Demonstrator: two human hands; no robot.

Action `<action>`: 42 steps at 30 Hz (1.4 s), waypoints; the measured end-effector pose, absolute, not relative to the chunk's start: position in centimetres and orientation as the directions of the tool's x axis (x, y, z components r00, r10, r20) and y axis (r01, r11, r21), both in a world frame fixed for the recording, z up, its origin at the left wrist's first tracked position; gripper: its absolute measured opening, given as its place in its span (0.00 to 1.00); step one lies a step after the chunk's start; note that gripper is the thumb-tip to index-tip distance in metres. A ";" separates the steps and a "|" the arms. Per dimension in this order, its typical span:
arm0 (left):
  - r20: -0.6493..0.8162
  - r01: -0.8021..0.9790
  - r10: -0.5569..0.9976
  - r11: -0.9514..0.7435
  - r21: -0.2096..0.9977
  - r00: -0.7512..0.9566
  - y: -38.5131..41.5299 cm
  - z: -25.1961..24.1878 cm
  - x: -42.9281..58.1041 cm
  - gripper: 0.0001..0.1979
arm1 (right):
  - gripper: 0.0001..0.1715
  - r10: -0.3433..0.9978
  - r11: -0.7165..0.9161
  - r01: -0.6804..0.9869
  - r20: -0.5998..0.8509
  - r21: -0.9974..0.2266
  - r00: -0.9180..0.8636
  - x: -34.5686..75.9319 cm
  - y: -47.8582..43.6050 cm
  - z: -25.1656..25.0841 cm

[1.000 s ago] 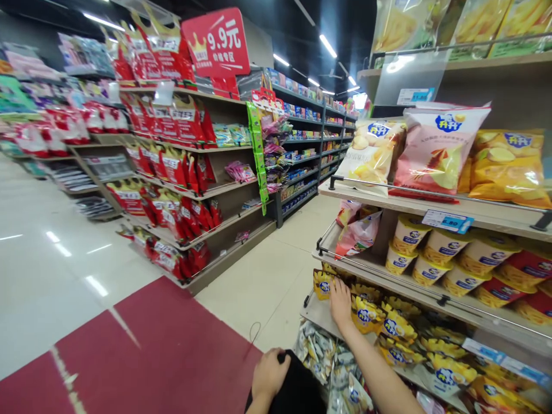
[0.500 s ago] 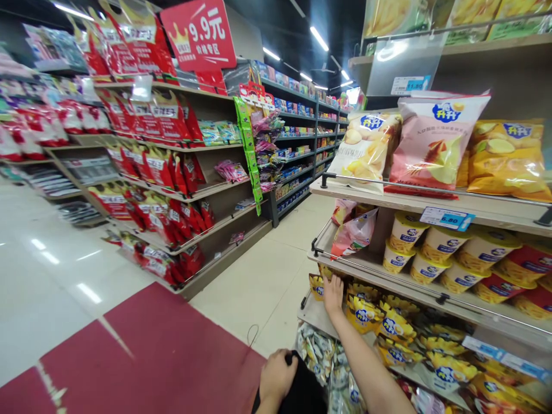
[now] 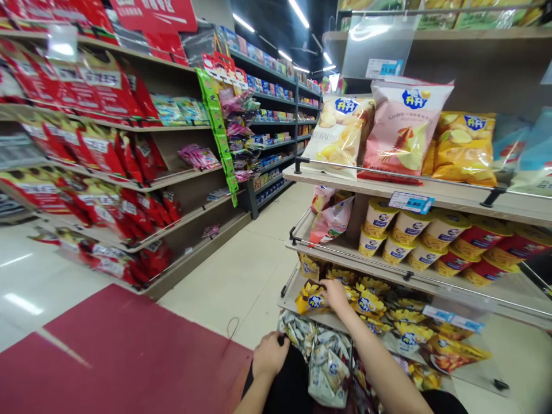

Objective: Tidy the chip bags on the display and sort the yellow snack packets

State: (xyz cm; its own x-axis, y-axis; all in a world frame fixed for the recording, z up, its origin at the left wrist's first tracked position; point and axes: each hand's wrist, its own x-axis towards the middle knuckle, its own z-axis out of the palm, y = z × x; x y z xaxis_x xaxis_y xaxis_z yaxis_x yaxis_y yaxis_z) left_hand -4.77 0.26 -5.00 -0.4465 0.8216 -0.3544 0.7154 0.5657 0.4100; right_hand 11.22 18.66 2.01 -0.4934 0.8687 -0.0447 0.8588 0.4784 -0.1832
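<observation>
The right hand's (image 3: 335,294) fingers (image 3: 324,286) are curled onto a small yellow foil snack bag (image 3: 311,298) at the left end of the low wire-railed wooden shelf (image 3: 290,294). Below that shelf, the left hand (image 3: 269,355) is closed on black fabric (image 3: 293,382), beside silvery snack packets (image 3: 326,368).

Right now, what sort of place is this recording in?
A supermarket snack aisle: tiered shelves of chip bags, a price tag on the shelf edge, and the right hand on a small yellow snack bag.
</observation>
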 end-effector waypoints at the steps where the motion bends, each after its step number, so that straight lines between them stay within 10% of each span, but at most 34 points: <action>1: -0.356 0.719 0.824 0.562 0.409 -0.442 0.3 -5.0 -4.6 0.20 | 0.14 0.868 0.477 0.861 -0.062 -0.173 -0.493 12.4 18.6 2.2; 12: -0.304 0.749 0.846 0.531 0.397 -0.439 0.2 -4.6 -2.8 0.21 | 0.24 0.907 0.418 0.909 -0.054 -0.015 -0.418 16.1 16.7 2.0; 21: -0.317 0.736 0.839 0.542 0.406 -0.443 -0.1 -4.8 -3.4 0.21 | 0.46 0.742 0.576 0.799 0.299 0.174 -0.600 15.0 12.5 -3.1; 29: -0.334 0.726 0.828 0.558 0.402 -0.451 0.0 -4.3 -3.8 0.20 | 0.51 0.480 0.876 0.482 0.083 0.009 -0.873 16.7 10.7 -12.7; 34: -0.336 0.724 0.826 0.560 0.403 -0.452 -0.1 -4.4 -4.1 0.20 | 0.58 0.599 0.797 0.599 -0.026 -0.075 -0.800 18.7 12.1 -16.9; 42: -0.337 0.718 0.824 0.564 0.408 -0.456 -0.1 -4.4 -4.1 0.19 | 0.47 0.490 0.870 0.493 0.118 -0.010 -0.863 18.1 11.6 -15.1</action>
State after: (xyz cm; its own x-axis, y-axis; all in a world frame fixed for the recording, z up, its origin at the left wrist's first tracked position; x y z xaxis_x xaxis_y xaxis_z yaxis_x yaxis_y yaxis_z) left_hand -4.07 -0.11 -4.39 -0.4564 0.8236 -0.3367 0.7177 0.5645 0.4079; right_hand 18.05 11.63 -15.11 -0.8635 0.4903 0.1185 0.4928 0.8701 -0.0097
